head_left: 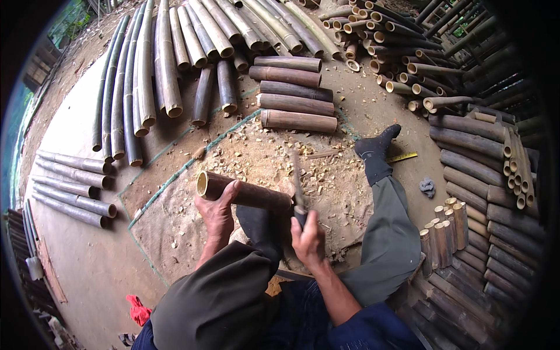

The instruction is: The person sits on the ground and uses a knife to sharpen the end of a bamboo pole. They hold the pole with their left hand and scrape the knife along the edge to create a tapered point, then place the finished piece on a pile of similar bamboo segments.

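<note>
A short, dark brown bamboo tube lies crosswise above my left foot, its pale open end toward the left. My left hand is wrapped round it from below near that open end, thumb along the near side. In my right hand is the dark handle of a knife. Its blade points away from me, smeared by motion, close beside the tube's right end. Whether the blade touches the tube I cannot tell. Pale wood chips are strewn over a brown cloth beneath the work.
Cut bamboo tubes lie in a row just beyond the cloth. Long bamboo poles fan out at the far left, shorter ones at left. Stacked tubes fill the right side. A yellow tape measure lies by my right foot.
</note>
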Available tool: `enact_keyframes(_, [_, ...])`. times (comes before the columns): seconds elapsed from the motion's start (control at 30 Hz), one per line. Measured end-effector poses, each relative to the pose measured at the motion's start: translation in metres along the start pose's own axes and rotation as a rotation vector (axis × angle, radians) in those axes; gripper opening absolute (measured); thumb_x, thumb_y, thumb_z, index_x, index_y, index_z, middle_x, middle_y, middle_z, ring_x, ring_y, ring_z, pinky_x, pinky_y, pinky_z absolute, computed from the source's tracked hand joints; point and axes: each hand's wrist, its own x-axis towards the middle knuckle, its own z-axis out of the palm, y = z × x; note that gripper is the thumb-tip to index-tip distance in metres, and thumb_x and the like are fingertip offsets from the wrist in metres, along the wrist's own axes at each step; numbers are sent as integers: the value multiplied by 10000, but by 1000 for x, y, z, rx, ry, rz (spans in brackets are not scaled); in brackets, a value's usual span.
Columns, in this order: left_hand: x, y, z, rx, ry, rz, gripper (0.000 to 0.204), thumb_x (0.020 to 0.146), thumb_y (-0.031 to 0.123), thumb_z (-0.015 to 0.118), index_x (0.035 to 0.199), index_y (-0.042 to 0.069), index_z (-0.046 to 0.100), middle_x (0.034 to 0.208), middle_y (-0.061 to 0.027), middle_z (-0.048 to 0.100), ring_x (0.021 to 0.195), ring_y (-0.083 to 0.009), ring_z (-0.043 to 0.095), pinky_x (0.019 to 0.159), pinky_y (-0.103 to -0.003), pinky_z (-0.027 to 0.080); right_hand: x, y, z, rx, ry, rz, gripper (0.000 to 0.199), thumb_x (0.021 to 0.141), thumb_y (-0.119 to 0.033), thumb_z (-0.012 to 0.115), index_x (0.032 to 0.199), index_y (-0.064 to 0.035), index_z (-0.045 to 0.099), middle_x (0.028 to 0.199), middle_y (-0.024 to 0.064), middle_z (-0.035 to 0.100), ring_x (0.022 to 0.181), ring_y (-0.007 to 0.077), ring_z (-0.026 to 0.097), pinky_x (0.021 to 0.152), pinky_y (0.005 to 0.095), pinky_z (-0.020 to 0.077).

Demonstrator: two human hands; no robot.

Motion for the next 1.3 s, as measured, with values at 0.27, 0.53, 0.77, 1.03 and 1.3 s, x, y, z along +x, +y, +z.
enact_keyframes(0.27, [17, 0, -17, -205, -159, 47, 503, 773, -11, 910, 1187, 2, 624, 1135, -113, 691, 1112, -266, 717, 1008, -436, 577, 21, -42, -34, -2, -28, -76, 318, 1062, -317, 630, 1132, -25, 526, 864, 292, 684, 805, 513, 692, 644, 552, 534])
enact_keyframes(0.53, [19, 4, -12, -173, -304, 55, 592, 718, -5, 935, 1203, 28, 596, 1131, -113, 675, 1125, -281, 710, 1029, -473, 584, 29, 30, 20, -304, -208, 153, 413, 1062, -405, 575, 1192, -22, 493, 957, 295, 736, 888, 574, 689, 793, 652, 546])
enact_keyframes(0.77, [33, 12, -45, -64, -451, -80, 694, 629, -11, 931, 1237, 62, 603, 1140, -85, 664, 1089, -224, 672, 995, -382, 556, 25, -72, -38, 113, -9, -183, 314, 1051, -285, 659, 1183, -18, 560, 792, 219, 660, 753, 436, 707, 655, 465, 537])
enact_keyframes(1.03, [21, 14, -18, -140, -325, -82, 661, 667, 51, 954, 1240, 15, 627, 1127, -108, 710, 1040, -220, 699, 962, -390, 572, 33, 1, 4, -216, -216, 86, 361, 1051, -347, 630, 1141, -20, 505, 879, 307, 708, 856, 529, 702, 693, 589, 545])
enact_keyframes(1.3, [6, 5, -8, -126, -93, 15, 458, 772, -23, 914, 1150, 8, 656, 1029, -75, 715, 913, -173, 701, 880, -353, 588, 5, -11, -13, 206, 64, -186, 316, 1056, -243, 611, 1218, 15, 529, 913, 282, 716, 871, 532, 710, 697, 548, 563])
